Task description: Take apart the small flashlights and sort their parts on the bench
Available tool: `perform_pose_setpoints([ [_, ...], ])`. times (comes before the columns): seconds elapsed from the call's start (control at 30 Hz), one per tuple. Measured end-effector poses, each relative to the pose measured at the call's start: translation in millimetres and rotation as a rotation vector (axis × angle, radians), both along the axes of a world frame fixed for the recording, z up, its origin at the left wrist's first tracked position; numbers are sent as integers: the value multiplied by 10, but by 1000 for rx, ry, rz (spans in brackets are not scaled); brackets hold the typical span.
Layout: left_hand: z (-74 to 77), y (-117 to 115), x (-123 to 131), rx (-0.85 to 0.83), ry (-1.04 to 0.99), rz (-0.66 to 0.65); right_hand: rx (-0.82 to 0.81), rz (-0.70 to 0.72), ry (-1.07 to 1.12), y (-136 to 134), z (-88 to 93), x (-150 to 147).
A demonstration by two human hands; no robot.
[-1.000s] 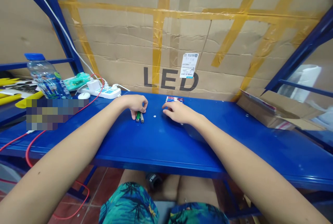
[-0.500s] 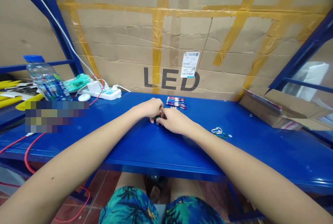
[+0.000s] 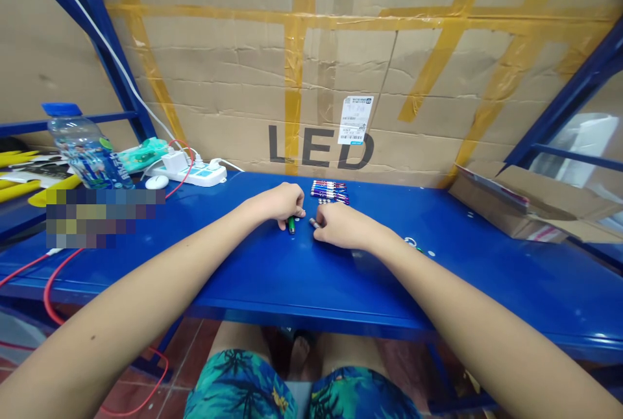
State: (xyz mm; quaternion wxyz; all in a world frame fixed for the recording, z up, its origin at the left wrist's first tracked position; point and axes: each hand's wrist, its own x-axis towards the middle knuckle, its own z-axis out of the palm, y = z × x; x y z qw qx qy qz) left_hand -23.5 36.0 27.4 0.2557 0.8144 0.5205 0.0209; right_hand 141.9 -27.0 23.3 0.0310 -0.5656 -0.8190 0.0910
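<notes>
A small green tube [image 3: 292, 225] with a silvery end points toward me under my left hand [image 3: 287, 203], whose fingers are closed on it. To the right, my right hand [image 3: 333, 226] pinches a short silvery cylinder [image 3: 313, 222], held apart from the green tube. Several tiny silvery round pieces [image 3: 324, 201] lie just behind my right hand. Behind them, a row of slim metallic tubes [image 3: 329, 187] in red, blue and purple lies side by side. Right of my right wrist, a pale ring-shaped clip [image 3: 410, 241] is partly hidden by my forearm.
The blue table [image 3: 272, 276] backs onto a large taped carton [image 3: 219, 95]. At left are a water bottle [image 3: 87, 153], a power strip [image 3: 204, 174] and a red cable [image 3: 58, 276]. An open cardboard box [image 3: 506, 208] sits at the right.
My right hand has drawn away to the right from my left hand, with the silvery cylinder in its fingers. More of the green tube now shows. My left hand has hardly moved.
</notes>
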Motion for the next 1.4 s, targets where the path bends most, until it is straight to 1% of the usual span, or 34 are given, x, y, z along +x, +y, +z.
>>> perform_pose_setpoints([
  [0.17, 14, -8, -8, -5, 11, 9, 78, -120, -75, 81, -84, 41],
  [0.23, 39, -23, -22, -4, 34, 15, 81, -135, -92, 83, -99, 31],
  [0.47, 144, -38, -147, 27, 124, 21, 44, -115, -99, 42, -37, 32],
  [0.63, 186, -43, -235, -26, 179, 1, 29, -113, -84, 49, -25, 38],
  [0.87, 184, -92, -230, -30, 258, 19, 1, -88, -74, 50, 18, 63],
  [0.97, 208, -104, -225, -24, 246, 21, -23, -62, -61, 73, 39, 108],
  [1.03, 223, -98, -227, -8, 231, 46, -33, -28, -47, 94, 41, 156],
  [1.13, 217, -62, -229, 67, 215, 144, -74, 37, 12, 113, 40, 247],
  [1.23, 154, 2, -238, 205, 197, 225, -117, 42, 161, 117, 54, 337],
  [1.33, 64, 70, -251, 409, 148, 216, -155, -9, 396, 126, 76, 412],
  [1.4, 21, 88, -248, 511, 56, 152, -188, -35, 597, 144, 84, 451],
])
